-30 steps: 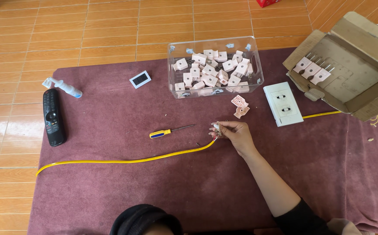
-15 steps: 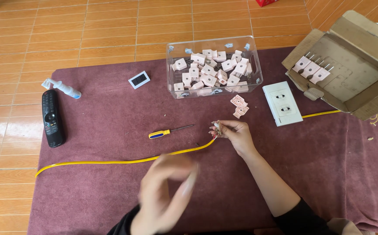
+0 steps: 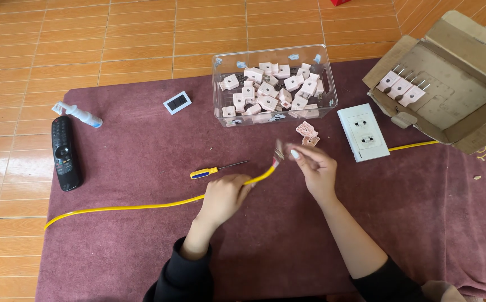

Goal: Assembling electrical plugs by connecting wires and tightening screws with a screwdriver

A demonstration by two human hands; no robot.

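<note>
Quickly, counts first: we see one yellow cable (image 3: pixel 142 206), one screwdriver (image 3: pixel 216 169) with a yellow and blue handle, one black remote (image 3: pixel 65 152), one small white tube (image 3: pixel 79 114), one small white square gadget (image 3: pixel 177 102), one white double wall socket (image 3: pixel 363 132), one clear plastic bin (image 3: pixel 219 112), one open cardboard box (image 3: pixel 466 106) and two loose pink plug parts (image 3: pixel 308 133). All of it lies on a maroon cloth over the surface (image 3: pixel 114 246), which sits on an orange tiled floor (image 3: pixel 58 45).

The cable is thin and bright yellow, running from the left edge of the cloth in a long shallow curve up to the middle, just below the loose plug parts. Its raised end shows short bared wires, blurred. A second yellow stretch shows beyond the socket, toward the box.

Our left hand (image 3: pixel 225 197) is closed around the cable just short of its end. Our right hand (image 3: pixel 313 166) pinches at the bared tip with its fingertips. Both hands are close together, apart only by the cable end.

The clear bin holds a heap of pink plug halves, too many and too jumbled to count surely, well over a dozen. The cardboard box holds three pink plugs (image 3: pixel 402 88) with metal prongs, side by side.
</note>
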